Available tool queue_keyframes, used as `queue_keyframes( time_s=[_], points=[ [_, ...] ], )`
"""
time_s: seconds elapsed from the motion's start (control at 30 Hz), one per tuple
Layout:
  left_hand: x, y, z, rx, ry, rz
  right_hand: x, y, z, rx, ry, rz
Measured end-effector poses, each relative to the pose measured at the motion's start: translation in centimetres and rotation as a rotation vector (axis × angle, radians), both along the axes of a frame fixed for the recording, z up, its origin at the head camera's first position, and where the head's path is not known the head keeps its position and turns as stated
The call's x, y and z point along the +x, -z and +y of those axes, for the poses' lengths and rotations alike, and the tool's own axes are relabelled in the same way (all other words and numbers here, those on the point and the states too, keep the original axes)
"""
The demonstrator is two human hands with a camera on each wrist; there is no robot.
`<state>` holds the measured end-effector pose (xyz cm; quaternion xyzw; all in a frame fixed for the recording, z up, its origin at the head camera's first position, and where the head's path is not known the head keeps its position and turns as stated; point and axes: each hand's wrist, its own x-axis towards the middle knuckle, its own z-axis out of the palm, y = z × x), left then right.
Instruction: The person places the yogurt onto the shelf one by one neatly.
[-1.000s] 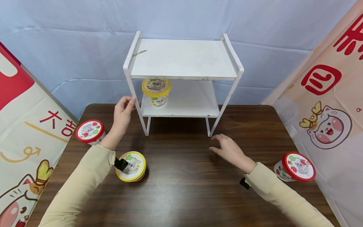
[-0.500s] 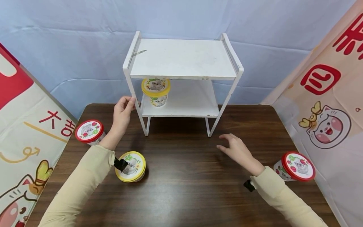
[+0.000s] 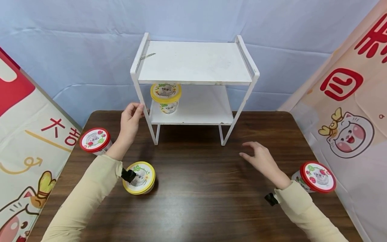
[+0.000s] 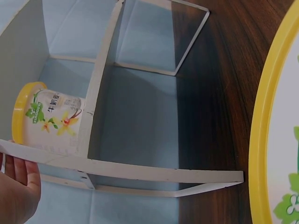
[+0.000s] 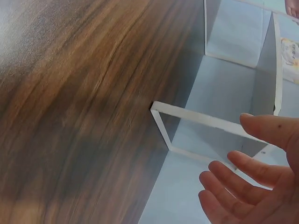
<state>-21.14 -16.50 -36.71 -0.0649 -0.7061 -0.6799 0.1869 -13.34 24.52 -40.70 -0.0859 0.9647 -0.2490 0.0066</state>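
My left hand (image 3: 130, 121) grips the left front post of a white two-tier shelf (image 3: 196, 62), its fingers passing behind the post in the left wrist view. Beside that hand, on the lower tier, a yellow-lidded tub (image 3: 166, 95) stands upright. Over the table at the right, my right hand (image 3: 261, 159) holds nothing, thumb and fingers apart. It is nearest the shelf's right leg and a red-lidded tub (image 3: 317, 178) at the right edge. A second yellow-lidded tub (image 3: 142, 178) stands under my left wrist, partly covered by the black strap.
Another red-lidded tub (image 3: 95, 139) stands at the table's left edge, partly behind my left forearm. The brown wooden table (image 3: 193, 201) ends at a blue cloth backdrop (image 3: 99, 60). Printed banners hang at both sides.
My right hand has moved right and slightly toward me, away from the shelf's right leg. The left hand, shelf and tubs have stayed in place.
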Motion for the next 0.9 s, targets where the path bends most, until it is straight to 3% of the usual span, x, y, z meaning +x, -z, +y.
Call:
queue_keyframes(
  time_s=[0.53,0.9],
  points=[
    [-0.1,0.1,0.0,0.002,0.003,-0.002,0.4,-0.6,1.6,-0.056,0.052,0.012],
    [-0.2,0.1,0.0,0.014,0.012,-0.006,0.8,-1.0,3.0,-0.07,0.095,0.103]
  ],
)
